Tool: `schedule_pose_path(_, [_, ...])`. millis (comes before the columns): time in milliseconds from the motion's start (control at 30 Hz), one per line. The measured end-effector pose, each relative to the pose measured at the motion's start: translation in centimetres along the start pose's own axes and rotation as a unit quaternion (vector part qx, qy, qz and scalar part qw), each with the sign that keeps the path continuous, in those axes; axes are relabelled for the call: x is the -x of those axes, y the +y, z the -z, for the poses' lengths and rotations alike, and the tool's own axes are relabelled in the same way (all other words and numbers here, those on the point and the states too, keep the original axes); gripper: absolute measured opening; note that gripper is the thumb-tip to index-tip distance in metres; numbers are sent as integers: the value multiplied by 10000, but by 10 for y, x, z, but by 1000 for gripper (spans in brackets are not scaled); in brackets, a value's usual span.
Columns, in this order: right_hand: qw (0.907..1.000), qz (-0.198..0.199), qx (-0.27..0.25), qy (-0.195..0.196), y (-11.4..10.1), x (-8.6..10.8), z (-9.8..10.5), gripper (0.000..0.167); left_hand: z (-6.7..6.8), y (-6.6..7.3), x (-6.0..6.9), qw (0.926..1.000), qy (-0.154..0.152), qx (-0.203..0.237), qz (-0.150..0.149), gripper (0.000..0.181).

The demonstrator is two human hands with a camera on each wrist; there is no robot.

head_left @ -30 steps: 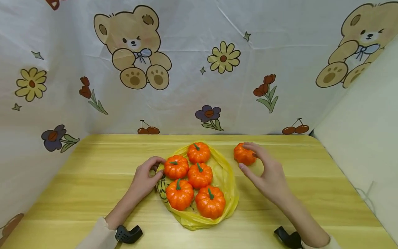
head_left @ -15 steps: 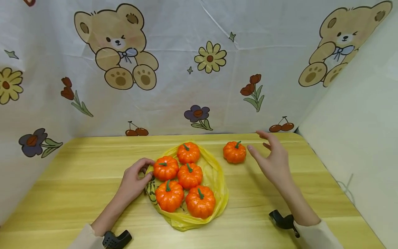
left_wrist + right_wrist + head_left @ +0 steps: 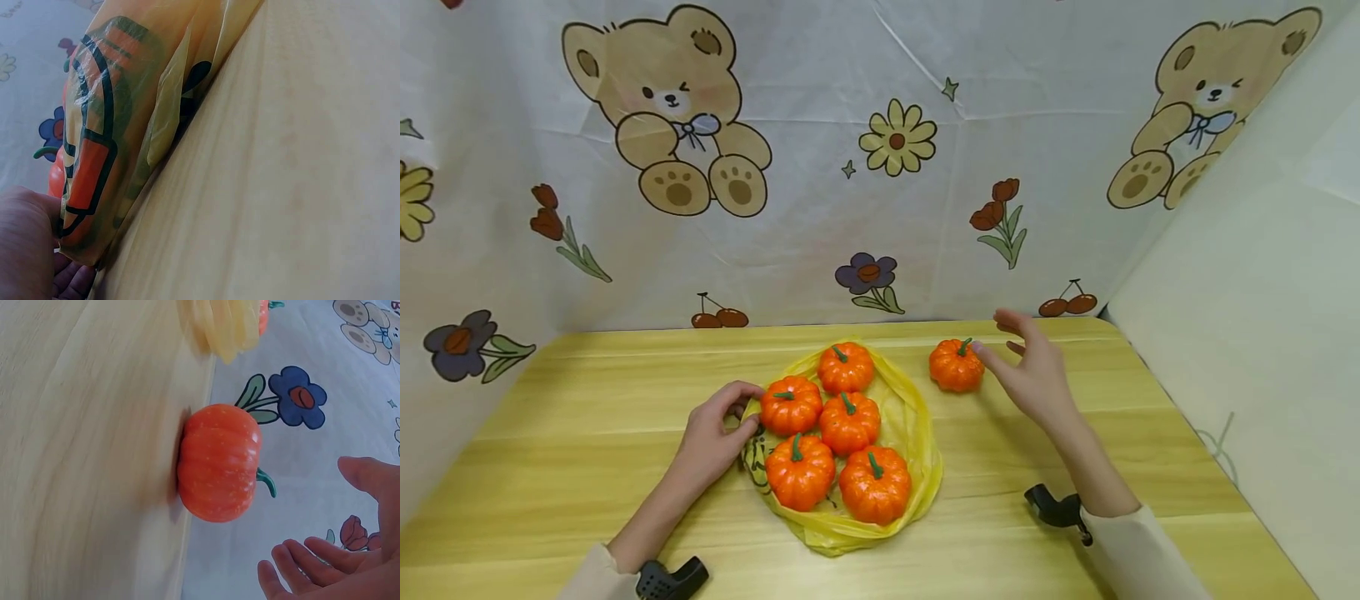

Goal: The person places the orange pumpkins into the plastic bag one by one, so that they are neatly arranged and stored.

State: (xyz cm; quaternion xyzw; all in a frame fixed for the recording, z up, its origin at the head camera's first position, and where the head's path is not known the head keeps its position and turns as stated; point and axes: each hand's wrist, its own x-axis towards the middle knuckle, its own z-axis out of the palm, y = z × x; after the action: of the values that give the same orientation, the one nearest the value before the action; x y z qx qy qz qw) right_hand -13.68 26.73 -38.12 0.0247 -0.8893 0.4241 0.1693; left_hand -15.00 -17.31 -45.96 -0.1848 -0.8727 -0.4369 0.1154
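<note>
Several small orange pumpkins with green stems, one of them a middle pumpkin [image 3: 850, 423], sit in an opened yellow plastic bag [image 3: 917, 417]. At the bag's left rim, my left hand [image 3: 715, 429] pinches the plastic between thumb and fingers; in the left wrist view the thumb lies over the printed edge. To the right of the bag, a lone pumpkin [image 3: 956, 367] stands upright on the table. Just right of it, my right hand [image 3: 1033, 375] hovers with fingers spread and nothing held. The right wrist view shows a gap between thumb and pumpkin [image 3: 219, 462].
The wooden table [image 3: 587, 467] ends at a back wall covered by a cloth [image 3: 805, 275] with bears and flowers. A pale wall [image 3: 1262, 333] bounds the right side. Each wrist carries a black camera mount [image 3: 1052, 507].
My right hand has lifted off the lone pumpkin to the right, then come slightly back toward it. The head view has turned right. The left hand stays on the bag's rim.
</note>
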Motion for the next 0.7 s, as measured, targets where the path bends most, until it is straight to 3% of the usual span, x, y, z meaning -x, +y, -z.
schedule_pose_path(433, [9983, -314, 29, -493, 2, -12, -25, 75, 1, 1, 0, 10000, -18, 35, -34, 33])
schedule_pose_path(700, [9961, -164, 288, -817, 6, -10, -36, 77, 1, 1, 0, 10000, -10, 75, -63, 34])
